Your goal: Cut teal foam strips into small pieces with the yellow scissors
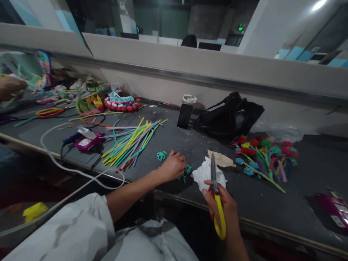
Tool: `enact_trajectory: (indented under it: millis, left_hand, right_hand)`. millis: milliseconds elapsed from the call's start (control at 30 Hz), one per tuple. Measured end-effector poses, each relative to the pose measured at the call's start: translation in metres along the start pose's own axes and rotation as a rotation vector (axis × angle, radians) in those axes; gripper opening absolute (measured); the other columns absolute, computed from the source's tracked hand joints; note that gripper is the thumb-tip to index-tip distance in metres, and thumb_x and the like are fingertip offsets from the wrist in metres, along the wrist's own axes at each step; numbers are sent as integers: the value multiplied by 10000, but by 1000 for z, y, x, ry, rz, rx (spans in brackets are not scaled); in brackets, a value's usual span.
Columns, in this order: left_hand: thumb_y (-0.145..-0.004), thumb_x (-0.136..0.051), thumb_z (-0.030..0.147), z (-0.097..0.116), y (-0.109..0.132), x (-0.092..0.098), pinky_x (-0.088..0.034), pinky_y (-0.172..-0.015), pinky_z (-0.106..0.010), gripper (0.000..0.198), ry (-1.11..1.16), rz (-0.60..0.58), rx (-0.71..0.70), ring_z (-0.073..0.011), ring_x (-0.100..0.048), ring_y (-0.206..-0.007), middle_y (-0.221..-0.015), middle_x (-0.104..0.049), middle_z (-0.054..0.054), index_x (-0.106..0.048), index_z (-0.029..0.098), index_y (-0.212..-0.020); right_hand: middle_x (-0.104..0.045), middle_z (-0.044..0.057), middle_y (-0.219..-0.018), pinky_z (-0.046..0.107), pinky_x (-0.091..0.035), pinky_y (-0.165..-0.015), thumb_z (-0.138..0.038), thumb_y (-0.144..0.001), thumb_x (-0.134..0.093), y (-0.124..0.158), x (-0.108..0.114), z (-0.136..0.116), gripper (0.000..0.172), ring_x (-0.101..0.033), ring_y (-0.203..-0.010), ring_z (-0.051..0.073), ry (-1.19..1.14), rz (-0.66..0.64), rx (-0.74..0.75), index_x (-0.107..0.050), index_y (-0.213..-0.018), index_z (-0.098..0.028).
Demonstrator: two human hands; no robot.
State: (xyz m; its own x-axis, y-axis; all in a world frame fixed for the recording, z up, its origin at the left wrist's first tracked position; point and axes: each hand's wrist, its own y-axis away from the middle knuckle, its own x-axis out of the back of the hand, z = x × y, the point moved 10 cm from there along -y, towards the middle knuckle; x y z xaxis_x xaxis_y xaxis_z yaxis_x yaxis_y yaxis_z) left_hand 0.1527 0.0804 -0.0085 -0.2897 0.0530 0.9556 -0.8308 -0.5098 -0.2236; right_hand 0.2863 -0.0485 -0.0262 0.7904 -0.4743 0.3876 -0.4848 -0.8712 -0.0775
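Gripping yellow-and-red-handled metal scissors (214, 177) in the right hand (227, 203), pointing lengthwise forward. Curling the left hand (172, 166), nearer, over small teal clippings (188, 169) left of the scissors; cannot tell whether pinching any.

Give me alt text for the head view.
A person's right hand holds scissors pointing away, while the left hand is at small green pieces on a dark table. Colorful fuzzy stems lie to the left, a bunch of craft flowers to the right.

Green snippets (188, 169) partly behind left hand (173, 166)
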Motion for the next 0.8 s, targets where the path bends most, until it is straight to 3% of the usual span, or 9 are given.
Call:
enact_trajectory:
  millis: [100,267,467,667,800]
  left_hand:
    - [-790,-591,167,-5,1,3,-308,-802,-364,94,106,19,44,-227,-568,-844,-828,-676,-82,-685,171,-780]
    - [-790,-566,141,-14,7,9,-325,-752,-314,121,260,80,146,-193,-596,-770,-769,-690,-49,-681,174,-803]
    - [-672,-589,80,-23,17,12,-355,-768,-308,123,495,203,276,-170,-565,-719,-693,-642,-16,-655,160,-739]
    - [-737,-580,198,-40,28,7,-411,-599,-227,71,860,334,454,-118,-539,-615,-674,-605,1,-625,146,-758]
    - [-755,-610,273,-42,35,11,-437,-611,-227,142,1130,392,559,-98,-538,-590,-667,-600,12,-624,141,-806]
  right_hand:
    - [-534,-45,-600,200,-387,-402,-497,-763,-668,1,-9,10,424,-427,-393,76,0,-87,-65,-686,-1056,-192]
    - [-571,-28,-629,207,-410,-436,-501,-750,-667,0,-5,3,403,-461,-428,90,63,-59,-21,-701,-1009,-195]
    - [-598,-19,-641,205,-469,-529,-478,-755,-665,0,-6,-5,365,-562,-540,127,108,-54,44,-704,-987,-198]
    - [-633,-12,-643,211,-481,-530,-485,-796,-634,3,-9,-9,383,-578,-519,131,161,-58,111,-696,-1023,-183]
    - [-702,26,-728,228,-513,-592,-482,-824,-609,10,-9,-27,392,-643,-584,157,241,13,262,-693,-1047,-169]
